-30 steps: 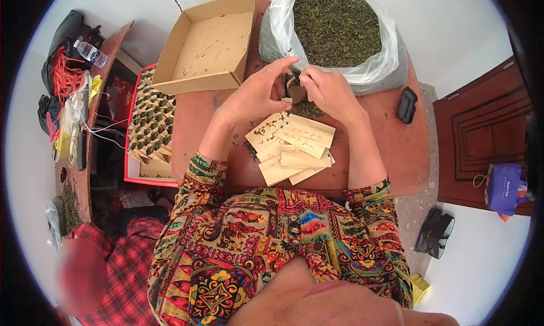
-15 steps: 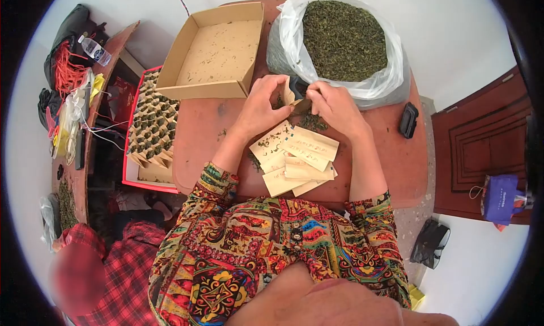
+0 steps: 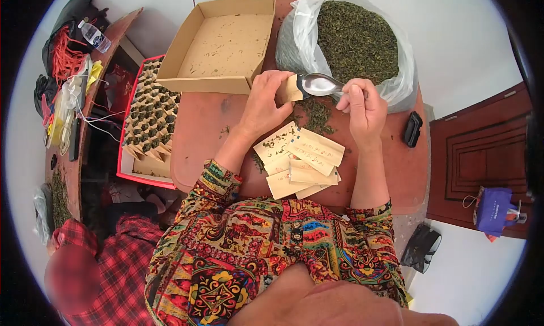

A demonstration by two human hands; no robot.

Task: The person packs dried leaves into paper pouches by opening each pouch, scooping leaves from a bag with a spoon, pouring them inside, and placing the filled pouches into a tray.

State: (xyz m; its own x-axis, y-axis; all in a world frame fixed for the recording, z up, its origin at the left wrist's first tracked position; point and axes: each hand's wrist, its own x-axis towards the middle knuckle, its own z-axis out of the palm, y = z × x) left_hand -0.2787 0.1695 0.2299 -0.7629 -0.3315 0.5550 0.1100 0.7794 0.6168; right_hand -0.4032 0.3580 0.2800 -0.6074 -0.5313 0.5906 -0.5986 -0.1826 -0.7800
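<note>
My left hand grips a small tan paper packet above the table, its dark-edged end facing right. In my right hand is a shiny metal spoon, its bowl right beside that end of the packet. No leaves show on the spoon. A loose pile of dried tea leaves lies on the table below. Nearer my body several flat paper packets overlap one another, some with leaf bits on top. Behind the spoon stands an open clear plastic bag full of dried tea leaves.
A shallow cardboard box with leaf crumbs stands at the back left. Beside it a red-edged box holds rows of leaf-filled packets. A black object lies at the table's right. Another person in a checked shirt is at lower left.
My right hand has moved right, away from the packet, and the spoon's bowl now shows. My left hand still holds the packet. The whole view has shifted slightly.
</note>
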